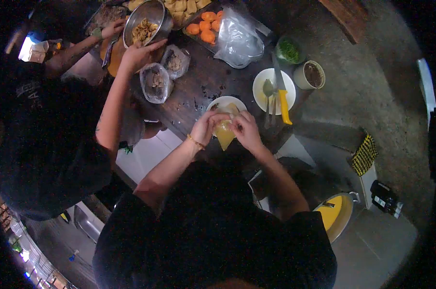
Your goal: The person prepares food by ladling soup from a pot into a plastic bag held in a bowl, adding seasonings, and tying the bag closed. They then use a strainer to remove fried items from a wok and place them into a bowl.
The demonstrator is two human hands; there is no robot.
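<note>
Between my two hands hangs a small clear plastic bag (224,135) with yellow liquid in it, its lower end tapering to a point. My left hand (205,127) pinches the top of the bag from one side. The fingers of my right hand (247,131) are closed at its top from the other side. Just beyond them, a white bowl (213,102) on the dark table holds something pale; my hands partly cover it. To the right is a white plate (259,78) bearing a spoon (267,89), another utensil and a yellow-handled knife (282,98).
At left, another person's hands hold a metal bowl (166,24) of food. Two open plastic bags (156,94) stand near it. Orange pieces (207,36), a clear plastic bag (238,41), chopped greens (289,50) and a tub (302,76) lie beyond. A pot (345,219) of yellow liquid stands lower right.
</note>
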